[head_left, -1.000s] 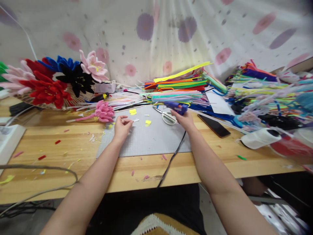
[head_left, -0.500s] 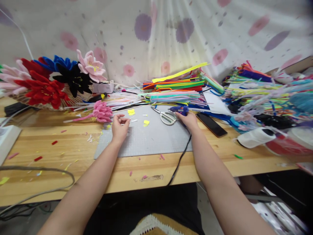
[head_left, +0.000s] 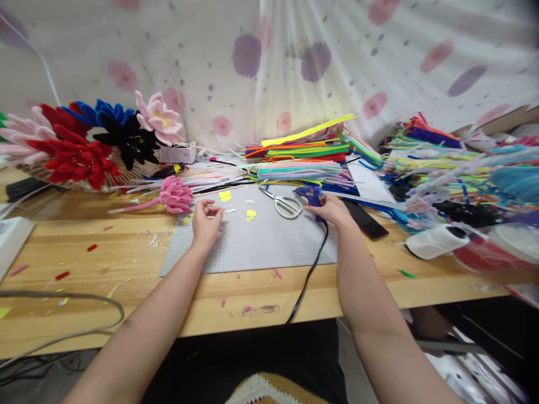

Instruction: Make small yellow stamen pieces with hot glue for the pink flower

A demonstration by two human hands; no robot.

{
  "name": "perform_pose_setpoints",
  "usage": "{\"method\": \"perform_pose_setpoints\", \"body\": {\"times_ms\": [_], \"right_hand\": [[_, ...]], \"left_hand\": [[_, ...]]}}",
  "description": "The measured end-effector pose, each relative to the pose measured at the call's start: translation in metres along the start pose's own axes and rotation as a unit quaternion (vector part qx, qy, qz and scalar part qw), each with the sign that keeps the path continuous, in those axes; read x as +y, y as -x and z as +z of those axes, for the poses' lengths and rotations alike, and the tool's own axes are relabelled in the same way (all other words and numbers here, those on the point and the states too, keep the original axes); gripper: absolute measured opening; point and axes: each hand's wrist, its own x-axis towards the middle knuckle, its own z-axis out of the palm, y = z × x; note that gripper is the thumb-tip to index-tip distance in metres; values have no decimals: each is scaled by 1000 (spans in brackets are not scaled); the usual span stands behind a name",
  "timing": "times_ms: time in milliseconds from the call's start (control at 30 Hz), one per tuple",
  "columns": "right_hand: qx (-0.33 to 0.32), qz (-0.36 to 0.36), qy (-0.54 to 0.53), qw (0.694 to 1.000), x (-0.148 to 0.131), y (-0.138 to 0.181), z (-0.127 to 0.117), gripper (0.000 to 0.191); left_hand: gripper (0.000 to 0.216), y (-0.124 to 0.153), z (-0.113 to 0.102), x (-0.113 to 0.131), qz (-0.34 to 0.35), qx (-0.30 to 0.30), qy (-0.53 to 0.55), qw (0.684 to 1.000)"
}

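My left hand [head_left: 207,221] is over the left part of the grey cutting mat [head_left: 261,247], thumb and fingertips pinched together; whatever is between them is too small to make out. Beside it lie yellow scraps [head_left: 225,196] and a small white piece [head_left: 229,211]. My right hand [head_left: 334,210] has its fingers around the blue glue gun [head_left: 310,194], whose nozzle points left and whose black cord [head_left: 312,269] runs down over the table edge. Just left of the gun rest scissors [head_left: 288,207] with pale handles. A pink fuzzy flower [head_left: 176,194] on a stem lies beyond my left hand.
Bundles of coloured pipe cleaners [head_left: 303,154] line the back. Finished fuzzy flowers [head_left: 80,157] stand at left. A dark phone [head_left: 366,220] and a white spool [head_left: 435,240] lie right of my right hand. A grey cable [head_left: 84,296] curves across the left front.
My right hand has shifted slightly right and now grips the glue gun's handle side; the gun has turned so its handle points down. My left hand keeps its pinch nearly in place.
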Motion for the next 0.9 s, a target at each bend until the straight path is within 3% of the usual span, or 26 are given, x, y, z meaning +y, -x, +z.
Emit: {"method": "perform_pose_setpoints", "body": {"times_ms": [133,233,367,500,700,900], "right_hand": [[-80,-15,77,994,-1,11,-22,39],[-170,-130,-1,977,-21,21,-10,29],[-111,-243,-200,943,-70,35,32,14],[-99,-312,-202,923,-109,42,57,13],[-117,-195,-123,966,-126,47,59,23],[-111,-161,-164,967,-131,51,72,28]], "left_hand": [[31,2,3,2,5,-2,-14,1000],[29,5,8,5,6,-11,-20,1000],[28,9,12,8,12,-28,-29,999],[29,8,10,6,14,-23,-29,999],[28,4,7,1,1,-2,-3,1000],[28,5,7,3,6,-4,-2,1000]]}}
